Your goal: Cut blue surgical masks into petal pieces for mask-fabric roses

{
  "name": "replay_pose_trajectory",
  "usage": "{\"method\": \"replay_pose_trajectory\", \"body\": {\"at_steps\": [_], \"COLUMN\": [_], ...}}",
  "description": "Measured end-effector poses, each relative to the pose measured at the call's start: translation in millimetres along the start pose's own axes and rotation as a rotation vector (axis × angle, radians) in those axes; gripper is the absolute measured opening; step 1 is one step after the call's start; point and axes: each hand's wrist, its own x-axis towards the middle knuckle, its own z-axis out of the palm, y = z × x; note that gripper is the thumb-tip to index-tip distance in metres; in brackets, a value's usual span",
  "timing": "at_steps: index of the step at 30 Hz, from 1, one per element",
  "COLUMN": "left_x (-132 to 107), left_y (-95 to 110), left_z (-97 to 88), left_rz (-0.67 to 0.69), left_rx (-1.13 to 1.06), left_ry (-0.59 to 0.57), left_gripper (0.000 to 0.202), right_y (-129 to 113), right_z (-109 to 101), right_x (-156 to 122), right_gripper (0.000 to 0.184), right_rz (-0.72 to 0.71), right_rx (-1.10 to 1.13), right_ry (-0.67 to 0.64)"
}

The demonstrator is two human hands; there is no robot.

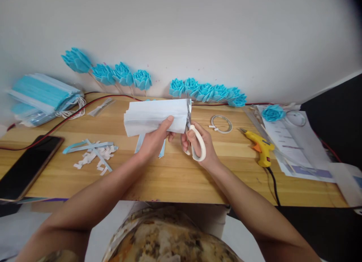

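Note:
My left hand [155,140] grips a layered stack of white face mask fabric [155,113], thumb on top and fingers underneath. In my right hand [206,145] is a pair of white-handled scissors [200,147], its metal blades at the right end of the fabric. Whether the blades are fully closed is hard to see. Beneath my left hand some blue strips [162,150] lie on the table, partly hidden. To the left, blue and white strips [97,150] rest on a heap of small white scraps [103,155].
Along the wall stand blue flowers [123,74] on sticks, with more blue flowers [205,92] to the right. A stack of masks [42,94] and a phone [31,164] lie left. Right are a tape roll [222,124], a yellow glue gun [263,145] and papers [294,141].

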Motion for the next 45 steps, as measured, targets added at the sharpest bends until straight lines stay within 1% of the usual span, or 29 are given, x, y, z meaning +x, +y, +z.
{"method": "replay_pose_trajectory", "body": {"at_steps": [2, 4, 9, 13, 19, 24, 26, 29, 32, 35, 40, 43, 45], "left_x": [-1.4, -2.7, -1.5, 3.2, 8.0, 7.0, 7.2, 8.4, 10.6, 15.1, 28.3, 33.8, 34.9], "left_y": [2.0, 4.6, 10.7, 14.5, 17.0, 16.7, 17.1, 19.2, 23.0, 27.7, 35.1, 36.6, 36.1], "left_z": [1.9, 3.8, 5.6, 4.6, 0.8, -1.3, -1.9, -2.7, -4.5, -9.6, -24.3, -30.2, -31.6], "left_rz": [0.062, 0.089, 0.092, 0.086, 0.066, 0.015, 0.020, 0.064, 0.146, 0.200, 0.319, 0.306, 0.281], "left_rx": [0.000, -0.019, -0.131, -0.193, -0.208, -0.209, -0.206, -0.194, -0.135, -0.069, -0.060, -0.038, -0.035], "left_ry": [-0.030, -0.048, -0.037, 0.008, 0.046, 0.070, 0.072, 0.074, 0.066, 0.075, 0.167, 0.183, 0.176], "left_gripper": [0.044, 0.045, 0.046, 0.049, 0.047, 0.039, 0.036, 0.039, 0.046, 0.051, 0.046, 0.045, 0.049], "right_y": [-0.6, -1.0, 0.5, 4.2, 9.4, 9.5, 8.8, 6.3, 2.9, 1.6, 0.5, -9.1, -19.8], "right_z": [0.2, 0.7, 2.7, 3.7, 4.0, 5.9, 6.5, 6.2, 3.5, -1.6, -14.3, -25.4, -34.0], "right_x": [0.2, 0.2, -0.8, -0.8, -0.8, -3.1, -3.7, -3.9, -3.0, -0.6, 4.8, 7.8, 9.6], "right_gripper": [0.058, 0.059, 0.062, 0.062, 0.058, 0.057, 0.058, 0.061, 0.069, 0.070, 0.067, 0.066, 0.065], "right_rz": [0.007, 0.011, 0.022, 0.008, 0.015, 0.057, 0.068, 0.076, 0.088, 0.118, 0.199, 0.213, 0.183], "right_rx": [-0.009, -0.021, -0.037, -0.038, -0.043, -0.032, -0.025, -0.041, -0.068, -0.077, -0.105, -0.181, -0.234], "right_ry": [0.005, 0.009, 0.008, -0.017, -0.045, -0.078, -0.082, -0.108, -0.176, -0.284, -0.468, -0.598, -0.648]}}
